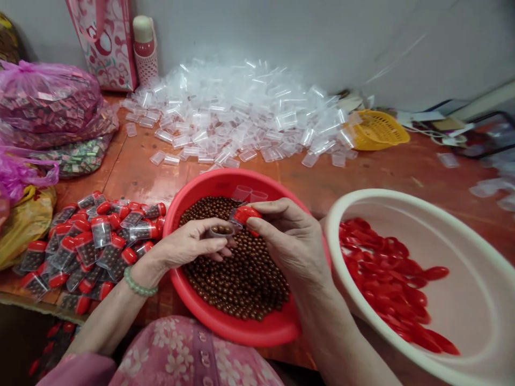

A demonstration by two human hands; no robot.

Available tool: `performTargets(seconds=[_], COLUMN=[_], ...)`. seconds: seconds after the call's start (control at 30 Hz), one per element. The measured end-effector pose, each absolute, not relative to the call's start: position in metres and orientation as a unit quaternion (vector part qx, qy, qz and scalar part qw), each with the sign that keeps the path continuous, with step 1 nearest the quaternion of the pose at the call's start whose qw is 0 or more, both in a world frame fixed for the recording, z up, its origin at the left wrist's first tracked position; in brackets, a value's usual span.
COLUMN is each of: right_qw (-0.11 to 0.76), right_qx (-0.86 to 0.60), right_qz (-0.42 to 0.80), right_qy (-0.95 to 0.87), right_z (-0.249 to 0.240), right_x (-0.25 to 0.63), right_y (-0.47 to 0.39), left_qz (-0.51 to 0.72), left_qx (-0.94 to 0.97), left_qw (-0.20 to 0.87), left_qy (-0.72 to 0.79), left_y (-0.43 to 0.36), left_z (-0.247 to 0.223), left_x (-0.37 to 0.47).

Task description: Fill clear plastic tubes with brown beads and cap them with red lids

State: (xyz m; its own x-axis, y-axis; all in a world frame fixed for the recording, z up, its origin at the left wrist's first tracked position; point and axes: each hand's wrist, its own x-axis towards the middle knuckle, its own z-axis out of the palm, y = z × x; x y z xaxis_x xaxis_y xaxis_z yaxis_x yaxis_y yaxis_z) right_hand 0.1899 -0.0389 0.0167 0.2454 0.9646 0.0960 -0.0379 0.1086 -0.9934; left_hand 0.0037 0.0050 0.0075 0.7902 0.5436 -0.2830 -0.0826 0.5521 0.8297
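Over the red basin [237, 338] of small brown balls [245, 273], my left hand [197, 244] holds a clear container [221, 230] with brown balls at its mouth. My right hand [287, 230] pinches a red cap [247, 214] just right of and above that container; a clear piece shows by the cap, but whether it is attached I cannot tell. Clear empty containers [255, 196] rest at the far inner side of the red basin. Filled containers with red caps [100, 233] lie piled left of the basin. Red caps [386, 279] lie in the white basin [475, 279] on the right.
A large heap of clear containers [241, 112] lies along the wall. A yellow basket [378, 131] stands at its right end. Purple plastic bags [48, 102], a floral bag [104, 48] and a bottle [145, 51] are at the left back of the wooden table [132, 153].
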Motion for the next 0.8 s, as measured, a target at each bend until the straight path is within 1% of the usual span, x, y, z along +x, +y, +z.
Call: performTargets(seconds=[0.07, 0.23, 0.4, 0.5, 0.67, 0.8], right_qw=[0.587, 0.57, 0.567, 0.564, 0.56, 0.535], right_qx=[-0.518, -0.522, -0.539, -0.548, -0.545, -0.535], right_qz=[0.416, 0.405, 0.382, 0.379, 0.376, 0.365], right_qy=[-0.463, -0.488, -0.492, -0.489, -0.498, -0.542], right_z=[0.019, 0.023, 0.02, 0.019, 0.024, 0.03], right_x=[0.19, 0.19, 0.19, 0.189, 0.187, 0.185], right_y=[-0.038, -0.035, -0.035, -0.034, -0.032, -0.032], left_qz=[0.18, 0.192, 0.196, 0.223, 0.2, 0.185], left_qx=[0.441, 0.5, 0.486, 0.479, 0.504, 0.524], left_qw=[0.837, 0.789, 0.803, 0.795, 0.788, 0.777], left_qy=[0.268, 0.301, 0.285, 0.297, 0.291, 0.296], left_y=[0.005, 0.006, 0.011, 0.012, 0.012, 0.013], left_z=[0.009, 0.01, 0.011, 0.011, 0.009, 0.005], left_x=[0.006, 0.011, 0.01, 0.01, 0.011, 0.009])
